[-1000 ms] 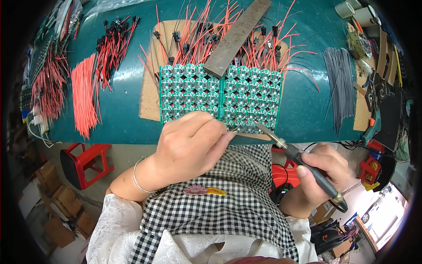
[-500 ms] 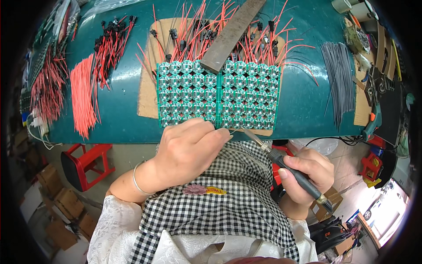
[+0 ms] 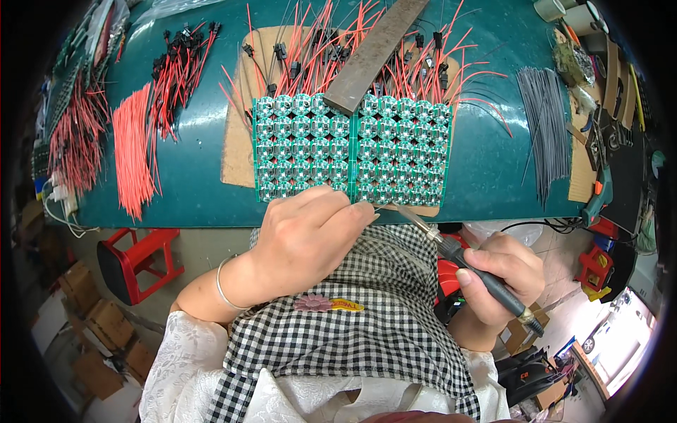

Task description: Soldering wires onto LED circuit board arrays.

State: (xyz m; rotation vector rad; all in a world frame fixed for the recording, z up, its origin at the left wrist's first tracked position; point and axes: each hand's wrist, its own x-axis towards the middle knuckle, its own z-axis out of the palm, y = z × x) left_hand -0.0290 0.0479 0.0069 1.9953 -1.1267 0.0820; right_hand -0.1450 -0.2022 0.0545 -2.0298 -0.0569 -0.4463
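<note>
Taking the flat green circuit-board panel of round units [image 3: 352, 151] as the clock's centre, the bare left hand [image 3: 303, 243] is at seven o'clock, pinching a thin, wire-like strand [image 3: 381, 206]. At four o'clock the bare right hand [image 3: 506, 275] grips a black-handled, metal-tipped soldering iron [image 3: 450, 248], pointing toward ten at the panel's near edge (whether it touches is too small to tell). A flat, dark metal bar [image 3: 374, 60] overlaps the far edge, slanting toward one. Straight red wires [image 3: 134, 151] lie at nine, straight grey wires [image 3: 543, 134] at three.
</note>
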